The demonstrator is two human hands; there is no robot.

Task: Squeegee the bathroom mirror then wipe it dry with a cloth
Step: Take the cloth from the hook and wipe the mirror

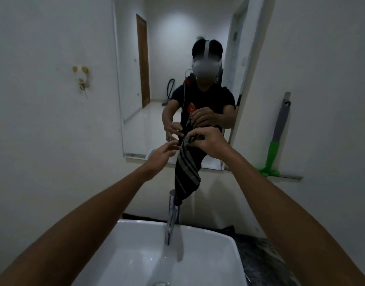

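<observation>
From where I'm watching, we're onto the drying step. Near to far: the sink (229,242) at 6 o'clock, then the dark striped cloth (186,172) dangling dead centre over the tap (173,211), pinched at its top by the right hand (208,139). The left hand (160,156) sits at 9 o'clock of it, fingers loose, holding nothing. I'd say bunch the cloth next, then hit the mirror (167,79) at 12. The squeegee (275,141) is parked at 3 o'clock.

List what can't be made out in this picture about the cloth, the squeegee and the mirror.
- cloth: the head view shows it bunched and hanging from the right hand; its full size and whether it is wet cannot be told.
- squeegee: its blade, down on the ledge, is too small to judge.
- mirror: dim light hides any streaks or drops; its top is cut off by the frame edge.
</observation>
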